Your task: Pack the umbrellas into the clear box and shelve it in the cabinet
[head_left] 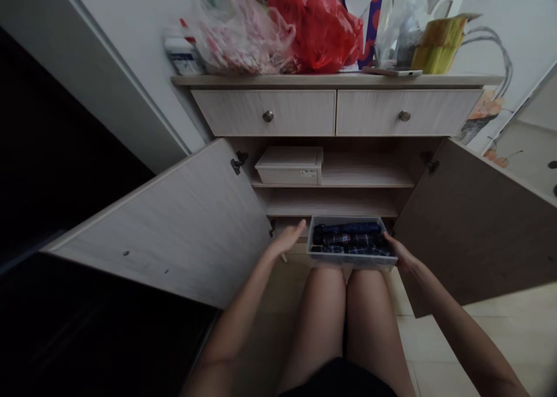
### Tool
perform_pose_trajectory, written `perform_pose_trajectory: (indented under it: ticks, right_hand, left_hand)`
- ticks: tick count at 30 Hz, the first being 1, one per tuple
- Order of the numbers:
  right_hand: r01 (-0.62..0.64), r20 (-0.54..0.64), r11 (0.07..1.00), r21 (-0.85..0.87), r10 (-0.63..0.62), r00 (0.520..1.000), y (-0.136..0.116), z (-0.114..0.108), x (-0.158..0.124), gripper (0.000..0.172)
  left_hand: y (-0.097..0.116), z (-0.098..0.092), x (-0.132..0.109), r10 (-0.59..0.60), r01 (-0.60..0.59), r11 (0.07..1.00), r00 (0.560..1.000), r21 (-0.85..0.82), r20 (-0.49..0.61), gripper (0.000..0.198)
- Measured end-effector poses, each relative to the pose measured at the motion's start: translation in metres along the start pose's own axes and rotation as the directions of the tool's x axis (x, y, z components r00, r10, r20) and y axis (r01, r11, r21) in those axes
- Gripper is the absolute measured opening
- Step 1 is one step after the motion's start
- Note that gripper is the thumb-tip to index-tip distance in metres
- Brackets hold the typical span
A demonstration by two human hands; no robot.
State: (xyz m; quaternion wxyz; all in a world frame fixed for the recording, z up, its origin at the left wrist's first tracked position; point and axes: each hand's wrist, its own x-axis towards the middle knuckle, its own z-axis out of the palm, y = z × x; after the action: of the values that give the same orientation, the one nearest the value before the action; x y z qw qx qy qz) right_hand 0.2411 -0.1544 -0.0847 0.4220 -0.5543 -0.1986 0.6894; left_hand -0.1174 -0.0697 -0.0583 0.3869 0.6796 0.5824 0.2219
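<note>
A clear plastic box [352,262] is over my knees, in front of the cabinet. Inside it lie several folded umbrellas [348,238], dark blue and dark plaid. My right hand [399,251] grips the box by its right end, fingers at the rim. To the left of the box, my left hand [290,238] is held apart from it, fingers stretched out and nothing in them. A closed white storage box [290,165] with a small label sits on the cabinet's upper shelf, at the left.
Both cabinet doors, the left door [174,228] and the right door [474,223], swing out on either side of my arms. Above are two closed drawers [263,112]. On top stand a red plastic bag [317,31], a clear bag [243,37] and a white bottle [183,54].
</note>
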Motion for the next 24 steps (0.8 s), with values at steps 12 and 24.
perform_pose_trajectory:
  ticks: [12, 24]
  right_hand:
    - [0.034, -0.012, 0.999, 0.016, -0.034, 0.999, 0.007, -0.010, 0.006, 0.046]
    - [0.040, 0.021, 0.999, -0.026, -0.039, 0.999, 0.007, -0.010, 0.008, 0.048]
  left_hand:
    - [0.048, -0.135, 0.153, 0.489, -0.237, 0.693, 0.848, 0.681, -0.202, 0.043]
    - [0.048, -0.125, 0.140, 0.536, -0.329, 0.740, 0.816, 0.586, -0.218, 0.045]
